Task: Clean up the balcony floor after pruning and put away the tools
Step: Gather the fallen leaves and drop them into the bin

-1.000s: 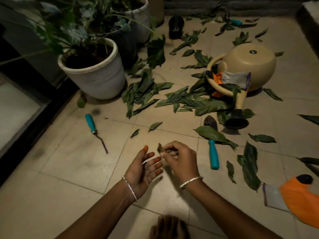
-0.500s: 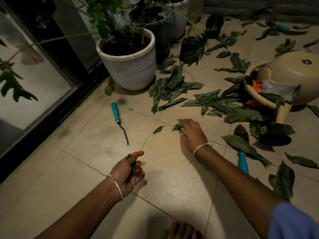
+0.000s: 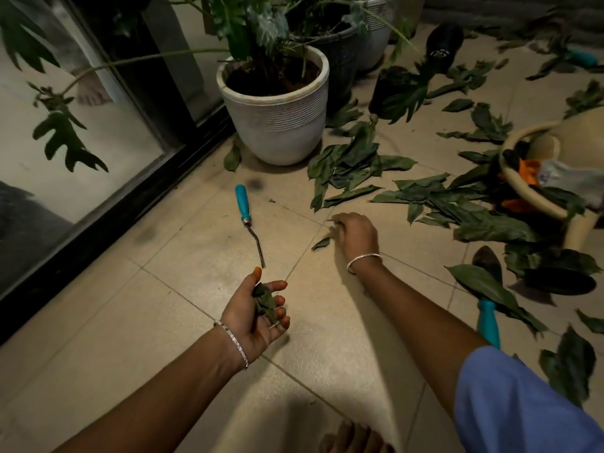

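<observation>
Teal handles mark two tools in the head view: a slim weeder lying on the tiled floor near the white pot, and a trowel to the right, partly under a leaf. The left hand, palm up, curls its grip round a few small leaves. The right hand is down on the floor beside a loose leaf; I cannot tell whether its grip holds anything. Cut leaves lie scattered between the pot and a tipped beige watering can.

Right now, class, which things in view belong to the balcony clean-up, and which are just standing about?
Job: left hand holding picked leaves; scattered leaves; thin teal-handled tool; teal-handled trowel.
Bystanders: white pot; dark pot; glass door.
</observation>
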Demonstrator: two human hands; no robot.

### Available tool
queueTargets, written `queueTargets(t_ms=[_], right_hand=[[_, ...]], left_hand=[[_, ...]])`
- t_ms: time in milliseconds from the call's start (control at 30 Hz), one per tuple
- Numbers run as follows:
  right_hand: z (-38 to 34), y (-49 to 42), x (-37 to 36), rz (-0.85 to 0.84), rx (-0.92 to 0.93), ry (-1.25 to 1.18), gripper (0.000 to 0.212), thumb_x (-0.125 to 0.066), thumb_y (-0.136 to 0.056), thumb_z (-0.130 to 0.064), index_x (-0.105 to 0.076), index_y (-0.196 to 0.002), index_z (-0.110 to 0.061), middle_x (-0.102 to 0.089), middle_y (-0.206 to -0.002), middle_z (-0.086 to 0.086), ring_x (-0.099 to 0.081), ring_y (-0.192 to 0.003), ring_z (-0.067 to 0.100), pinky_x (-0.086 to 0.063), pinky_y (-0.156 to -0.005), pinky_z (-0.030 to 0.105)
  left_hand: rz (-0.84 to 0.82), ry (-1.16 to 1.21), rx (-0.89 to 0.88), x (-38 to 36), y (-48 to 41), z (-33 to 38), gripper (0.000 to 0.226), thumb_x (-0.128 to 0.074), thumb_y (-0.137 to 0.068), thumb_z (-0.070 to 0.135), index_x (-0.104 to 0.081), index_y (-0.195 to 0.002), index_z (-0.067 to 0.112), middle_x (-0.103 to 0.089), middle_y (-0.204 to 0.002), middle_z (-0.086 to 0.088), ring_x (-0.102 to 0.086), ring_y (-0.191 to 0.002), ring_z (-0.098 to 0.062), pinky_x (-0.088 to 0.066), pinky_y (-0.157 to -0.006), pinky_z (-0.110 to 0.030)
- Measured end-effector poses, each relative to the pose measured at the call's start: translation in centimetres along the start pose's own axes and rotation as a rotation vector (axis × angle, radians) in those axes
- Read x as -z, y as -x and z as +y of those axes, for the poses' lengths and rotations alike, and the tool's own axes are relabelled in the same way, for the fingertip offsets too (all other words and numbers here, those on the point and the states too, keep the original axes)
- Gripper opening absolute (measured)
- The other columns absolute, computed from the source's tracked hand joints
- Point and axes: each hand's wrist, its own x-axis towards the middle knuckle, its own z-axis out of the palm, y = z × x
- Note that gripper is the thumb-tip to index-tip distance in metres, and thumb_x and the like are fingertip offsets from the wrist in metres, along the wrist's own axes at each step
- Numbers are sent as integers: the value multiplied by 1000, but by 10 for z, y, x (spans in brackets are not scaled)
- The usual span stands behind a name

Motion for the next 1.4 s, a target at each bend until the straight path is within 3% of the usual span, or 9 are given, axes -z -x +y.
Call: queueTargets(t_ms=[200, 333, 500, 633, 733, 867, 967, 1133, 1400], right_hand=[[-14, 29, -42, -381, 271, 227, 37, -54, -97, -15, -58, -133, -12, -55, -138, 14, -46, -128, 35, -41, -100, 37], [-2, 59, -22, -245, 338, 213, 30, -79, -70, -6, -75, -100, -9, -66, -91, 12, -61, -88, 33, -50, -66, 33], [6, 76, 26, -169, -96, -154, 19, -72, -81, -5, -78, -99, -11, -73, -89, 7, -66, -86, 22, -47, -77, 24], [-20, 98, 79, -43, -448, -602, 26, -82, -75, -4, -63, -93, -7, -67, -70, 7, -61, -56, 10, -50, -54, 17], [-39, 121, 105, -27, -466, -703, 23, -82, -73, -1, -61, -84, -3, -70, -68, 9, -65, -53, 12, -52, -51, 21], [-41, 141, 115, -2, -265, -381, 15, -77, -70, -6, -67, -73, -17, -66, -68, -7, -63, -62, 7, -53, -61, 28], [-32, 156, 128, -57, -142, -260, 14, -71, -70, -11, -73, -82, -18, -64, -86, -4, -62, -80, 14, -53, -73, 32], [-8, 182, 166, -106, -94, -249, 19, -65, -81, -24, -76, -97, -21, -67, -93, -5, -59, -91, 13, -48, -80, 26], [150, 242, 221, 183, -788, -9, 24, -70, -83, -18, -66, -106, -12, -66, -99, 9, -62, -94, 27, -47, -79, 29]], left_hand=[[-7, 6, 9, 0, 0, -5, 48, -48, -94, 51, -66, -97, 6, -55, -66, -6, -48, -54, -17, -45, -57, -27], [-20, 20, 27, -3, 0, -10, 49, -48, -94, 51, -66, -99, 6, -55, -67, -7, -47, -56, -18, -45, -58, -28], [-48, 18, 51, -17, -1, -20, 50, -50, -92, 52, -65, -103, 5, -55, -68, -7, -48, -59, -19, -44, -61, -29], [-90, -25, 40, -41, 0, -32, 54, -55, -89, 57, -64, -108, 7, -58, -76, -9, -54, -64, -20, -49, -65, -33], [-145, -39, 32, -63, 3, -44, 59, -57, -86, 60, -64, -112, 7, -64, -89, -13, -62, -75, -24, -54, -75, -37], [-287, -21, 67, -90, 9, -61, 58, -61, -84, 60, -68, -101, 4, -70, -108, -18, -67, -96, -26, -50, -97, -41], [-313, -16, 112, -112, 7, -73, 44, -57, -91, 50, -66, -77, 9, -69, -78, -10, -70, -71, -20, -59, -70, -30], [-186, -112, 196, -141, -3, -104, 37, -42, -103, 36, -55, -79, 11, -64, -64, -8, -66, -51, -18, -56, -46, -27], [-336, -338, 175, -171, -7, -137, 29, -38, -105, 23, -65, -110, 12, -46, -63, 0, -41, -46, -7, -44, -43, -16]])
